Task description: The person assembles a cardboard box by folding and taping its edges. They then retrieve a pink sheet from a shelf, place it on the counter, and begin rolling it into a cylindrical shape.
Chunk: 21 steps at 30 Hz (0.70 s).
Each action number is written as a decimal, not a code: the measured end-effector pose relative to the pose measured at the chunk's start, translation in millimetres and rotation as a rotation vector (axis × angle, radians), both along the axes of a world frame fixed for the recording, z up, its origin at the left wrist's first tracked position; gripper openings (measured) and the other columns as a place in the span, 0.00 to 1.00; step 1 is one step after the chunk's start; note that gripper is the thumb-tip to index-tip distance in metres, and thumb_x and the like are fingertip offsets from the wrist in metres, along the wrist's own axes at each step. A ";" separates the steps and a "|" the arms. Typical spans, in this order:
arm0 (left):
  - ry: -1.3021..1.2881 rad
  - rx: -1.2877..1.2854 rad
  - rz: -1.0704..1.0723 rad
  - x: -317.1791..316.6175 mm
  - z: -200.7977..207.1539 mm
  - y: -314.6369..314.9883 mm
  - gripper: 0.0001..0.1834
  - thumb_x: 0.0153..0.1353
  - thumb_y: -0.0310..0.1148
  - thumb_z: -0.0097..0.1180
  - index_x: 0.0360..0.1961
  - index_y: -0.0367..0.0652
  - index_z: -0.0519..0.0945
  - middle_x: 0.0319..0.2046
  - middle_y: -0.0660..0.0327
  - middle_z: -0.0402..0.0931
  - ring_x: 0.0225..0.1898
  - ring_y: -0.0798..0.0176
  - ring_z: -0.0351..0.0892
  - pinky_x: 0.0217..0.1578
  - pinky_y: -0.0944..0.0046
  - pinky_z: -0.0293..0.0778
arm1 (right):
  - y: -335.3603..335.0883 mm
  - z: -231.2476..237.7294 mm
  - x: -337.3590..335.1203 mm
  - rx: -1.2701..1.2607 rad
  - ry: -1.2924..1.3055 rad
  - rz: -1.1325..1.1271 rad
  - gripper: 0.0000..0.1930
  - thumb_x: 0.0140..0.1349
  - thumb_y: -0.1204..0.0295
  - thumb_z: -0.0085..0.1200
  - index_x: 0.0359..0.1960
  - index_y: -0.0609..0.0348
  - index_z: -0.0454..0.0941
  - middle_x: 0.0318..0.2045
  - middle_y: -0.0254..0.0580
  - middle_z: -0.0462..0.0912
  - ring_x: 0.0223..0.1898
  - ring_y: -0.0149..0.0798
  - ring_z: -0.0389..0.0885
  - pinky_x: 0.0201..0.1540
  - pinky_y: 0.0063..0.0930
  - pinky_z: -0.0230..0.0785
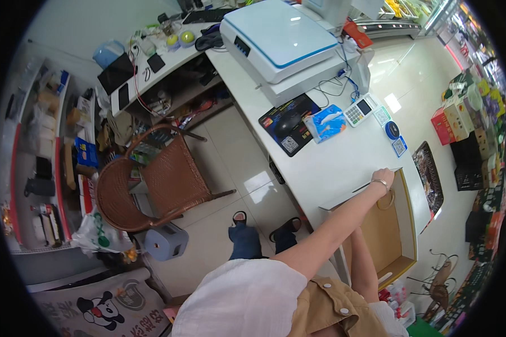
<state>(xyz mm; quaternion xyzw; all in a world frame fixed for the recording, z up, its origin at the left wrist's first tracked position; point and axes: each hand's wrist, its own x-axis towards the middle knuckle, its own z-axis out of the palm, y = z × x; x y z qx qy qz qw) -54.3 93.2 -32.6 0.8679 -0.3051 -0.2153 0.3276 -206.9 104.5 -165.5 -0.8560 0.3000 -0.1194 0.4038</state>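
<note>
A shallow, open cardboard box (388, 236) with a brown inside and a yellowish rim stands on the right end of the white counter (298, 174). My left hand (383, 177), with a bracelet at the wrist, is closed on the box's far edge. My right hand (354, 231) is at the box's near left side. The left forearm covers most of it, so its fingers do not show. Inside the box near my left hand is a tan ring shape (385, 200); I cannot make out whether it is loose.
Farther along the counter are a white scale (281, 36), a mouse pad (284, 121), a blue packet (327, 123) and a card terminal (358, 111). A brown wicker chair (177, 177) and a grey-blue stool (167, 242) stand at left. Right of the counter is a black basket (429, 177).
</note>
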 end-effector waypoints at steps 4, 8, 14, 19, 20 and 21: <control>-0.288 -0.352 0.285 -41.9 55.8 93.2 0.34 0.54 0.39 0.62 0.61 0.38 0.67 0.58 0.48 0.69 0.59 0.52 0.69 0.61 0.43 0.59 | -32.8 51.0 17.4 0.138 0.318 0.214 0.15 0.64 0.67 0.48 0.48 0.63 0.73 0.42 0.43 0.78 0.43 0.37 0.75 0.45 0.29 0.69; 0.143 -0.985 0.296 -83.3 59.9 278.8 0.25 0.58 0.26 0.55 0.58 0.38 0.70 0.54 0.48 0.71 0.53 0.52 0.72 0.55 0.54 0.67 | -18.2 122.4 -7.5 -0.008 -0.191 -0.099 0.09 0.64 0.76 0.43 0.30 0.64 0.77 0.24 0.36 0.77 0.27 0.27 0.73 0.31 0.19 0.65; 0.278 -0.426 1.246 -150.6 -140.5 551.2 0.08 0.64 0.22 0.48 0.40 0.34 0.79 0.36 0.55 0.80 0.40 0.63 0.78 0.44 0.66 0.74 | 251.0 135.6 -12.1 -0.185 -0.004 0.138 0.08 0.57 0.79 0.45 0.26 0.65 0.78 0.23 0.44 0.78 0.27 0.37 0.78 0.33 0.29 0.69; 0.431 -0.365 1.224 -246.8 -193.8 677.7 0.07 0.61 0.18 0.45 0.35 0.33 0.77 0.31 0.58 0.78 0.34 0.64 0.78 0.38 0.67 0.76 | 223.9 -155.6 37.8 -0.306 0.531 0.207 0.08 0.51 0.80 0.51 0.32 0.73 0.76 0.29 0.67 0.79 0.35 0.62 0.80 0.35 0.47 0.75; 0.484 -0.420 1.305 -279.1 -224.5 700.0 0.07 0.61 0.19 0.46 0.36 0.32 0.77 0.31 0.56 0.78 0.32 0.62 0.79 0.34 0.67 0.77 | 210.2 -185.0 61.1 -0.324 0.764 0.120 0.11 0.53 0.78 0.51 0.37 0.66 0.81 0.36 0.61 0.81 0.38 0.57 0.82 0.43 0.46 0.75; 0.542 -0.454 1.388 -308.2 -247.3 724.1 0.07 0.61 0.20 0.48 0.36 0.32 0.78 0.30 0.54 0.79 0.30 0.61 0.80 0.30 0.68 0.78 | 204.4 -203.1 74.2 -0.447 0.740 0.140 0.12 0.55 0.77 0.50 0.40 0.67 0.80 0.39 0.61 0.80 0.41 0.56 0.81 0.45 0.45 0.75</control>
